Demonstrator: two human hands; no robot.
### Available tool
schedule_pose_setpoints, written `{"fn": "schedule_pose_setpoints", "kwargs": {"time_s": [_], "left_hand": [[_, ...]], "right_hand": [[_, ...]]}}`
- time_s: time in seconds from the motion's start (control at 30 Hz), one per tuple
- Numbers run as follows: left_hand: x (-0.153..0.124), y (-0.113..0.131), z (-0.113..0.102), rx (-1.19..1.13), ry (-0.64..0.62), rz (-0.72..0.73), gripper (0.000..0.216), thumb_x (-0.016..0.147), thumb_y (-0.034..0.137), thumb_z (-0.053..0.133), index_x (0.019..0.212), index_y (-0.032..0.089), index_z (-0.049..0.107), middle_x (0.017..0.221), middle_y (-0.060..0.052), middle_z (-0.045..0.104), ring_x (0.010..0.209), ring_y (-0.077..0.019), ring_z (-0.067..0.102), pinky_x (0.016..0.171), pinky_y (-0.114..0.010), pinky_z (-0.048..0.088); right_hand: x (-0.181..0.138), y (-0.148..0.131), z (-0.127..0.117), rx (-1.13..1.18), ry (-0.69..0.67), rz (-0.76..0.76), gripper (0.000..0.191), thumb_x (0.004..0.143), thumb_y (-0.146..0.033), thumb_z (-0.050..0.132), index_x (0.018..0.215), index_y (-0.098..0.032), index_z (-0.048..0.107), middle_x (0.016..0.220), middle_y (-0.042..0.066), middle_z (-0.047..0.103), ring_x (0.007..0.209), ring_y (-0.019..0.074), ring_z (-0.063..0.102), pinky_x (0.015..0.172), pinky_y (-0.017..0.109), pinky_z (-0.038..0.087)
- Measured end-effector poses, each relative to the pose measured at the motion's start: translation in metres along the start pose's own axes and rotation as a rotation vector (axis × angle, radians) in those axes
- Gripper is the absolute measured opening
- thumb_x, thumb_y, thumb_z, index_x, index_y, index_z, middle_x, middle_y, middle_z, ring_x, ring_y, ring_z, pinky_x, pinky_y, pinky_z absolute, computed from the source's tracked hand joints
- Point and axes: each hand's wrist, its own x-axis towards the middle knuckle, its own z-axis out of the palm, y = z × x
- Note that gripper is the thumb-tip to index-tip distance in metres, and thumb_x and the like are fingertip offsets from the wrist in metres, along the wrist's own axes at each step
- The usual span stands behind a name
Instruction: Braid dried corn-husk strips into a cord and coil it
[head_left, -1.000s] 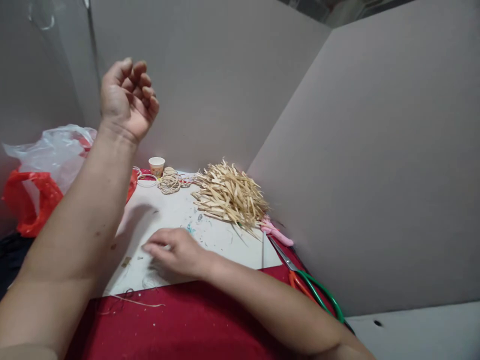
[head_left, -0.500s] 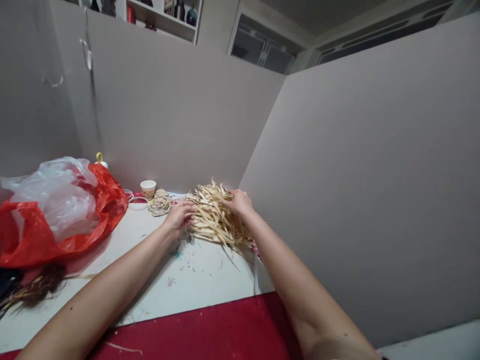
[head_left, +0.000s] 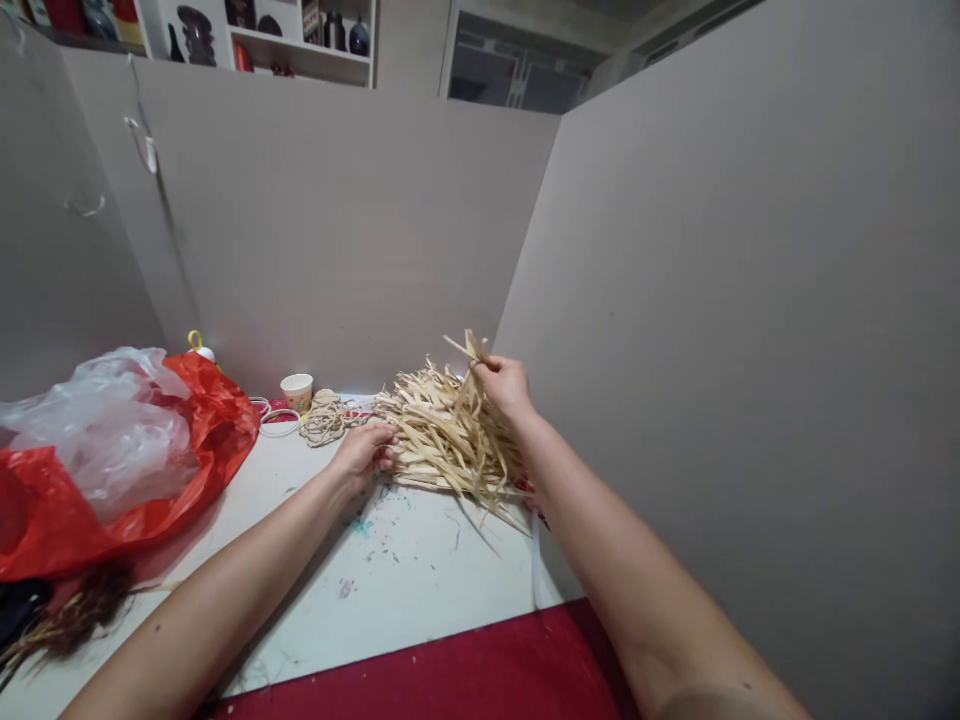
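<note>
A heap of pale dried leaf strips point(head_left: 439, 440) lies at the far end of a white board point(head_left: 405, 570), against the grey partition. My right hand point(head_left: 506, 385) is closed on a few strips and holds them raised above the heap. At the heap's left edge my left hand point(head_left: 367, 450) rests on the board, its fingers curled against the ends of the strips.
A red and clear plastic bag point(head_left: 105, 450) bulges at the left. A small paper cup point(head_left: 297, 391), white rings point(head_left: 276, 420) and a coil of twine point(head_left: 324, 420) sit behind the heap. Dark fibres point(head_left: 64, 615) lie at the near left. Red cloth point(head_left: 450, 675) covers the near table edge. Grey partitions enclose the space.
Both hands reached forward to the strip heap. The right hand has since closed on a few strips and lifted them. The view tilted upward.
</note>
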Motion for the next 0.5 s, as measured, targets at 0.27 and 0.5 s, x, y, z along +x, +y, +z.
{"fn": "schedule_pose_setpoints", "kwargs": {"time_s": [0.27,0.5], "left_hand": [[-0.008,0.01,0.006,-0.008,-0.039,0.034,0.014,0.081,0.005,0.062,0.093,0.009,0.068,0.075,-0.004,0.067,0.053,-0.0074,0.059,0.047,-0.018,0.046],[-0.01,0.01,0.019,-0.145,-0.156,0.156,0.026,0.078,0.034,0.078,0.079,0.012,0.065,0.069,-0.002,0.066,0.056,-0.0068,0.061,0.056,-0.017,0.049]], "right_hand": [[-0.019,-0.05,-0.001,0.391,-0.151,0.239,0.013,0.091,-0.016,0.047,0.08,-0.018,0.054,0.061,0.002,0.067,0.046,0.0125,0.059,0.048,0.023,0.049],[-0.095,-0.053,0.034,0.507,-0.735,0.43,0.007,0.084,-0.015,0.063,0.078,-0.015,0.066,0.059,0.004,0.069,0.048,0.0144,0.062,0.053,0.026,0.056]]}}
